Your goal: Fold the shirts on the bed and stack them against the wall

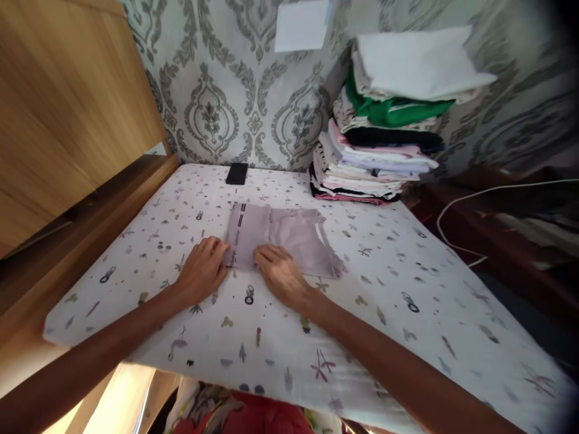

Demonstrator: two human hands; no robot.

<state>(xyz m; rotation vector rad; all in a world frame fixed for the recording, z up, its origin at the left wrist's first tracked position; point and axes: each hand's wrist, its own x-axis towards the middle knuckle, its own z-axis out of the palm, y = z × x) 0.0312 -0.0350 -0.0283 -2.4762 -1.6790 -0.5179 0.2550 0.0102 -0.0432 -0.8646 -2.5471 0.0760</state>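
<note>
A mauve-grey garment [296, 238] lies on the patterned white cloth of the table [271, 337]. Its left part is folded over into a flat panel with small dark printed marks along the left edge. My left hand [202, 268] is at that left edge, fingers curled together on the near left corner. Further right, my right hand [283, 274] rests on the near edge of the folded panel, fingers bent and close together, fingertips on the fabric. The garment's right end, with a curved edge, lies flat beyond my right hand.
A tall stack of folded clothes [375, 150] stands at the back right. A black phone-like object [237, 173] lies near the patterned wall. Wooden furniture [76, 108] borders the left side, and a white cable [465, 196] runs at the right.
</note>
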